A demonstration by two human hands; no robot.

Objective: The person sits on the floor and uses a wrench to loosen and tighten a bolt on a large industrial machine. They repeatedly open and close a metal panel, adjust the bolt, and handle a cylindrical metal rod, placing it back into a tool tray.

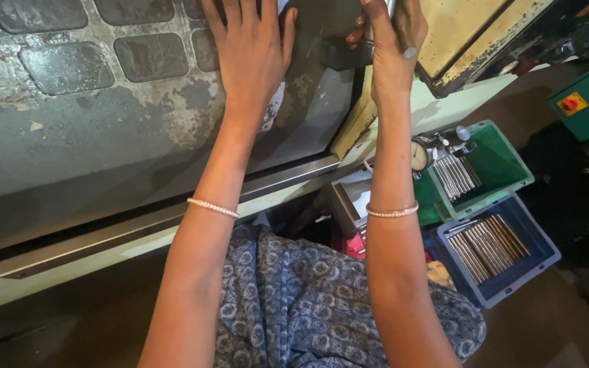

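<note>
Grey, worn metal machine surface [103, 129] is pressed under the flat, open left hand [252, 48], while a small dark metal piece [343, 53] at its edge should be kept squarely pinched by the closed right hand [390, 41].

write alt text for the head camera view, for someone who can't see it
A person's left hand lies flat on a worn grey machine panel while the right hand grips a handle at its edge. Below right, a green bin and a blue bin hold metal rods.
</note>
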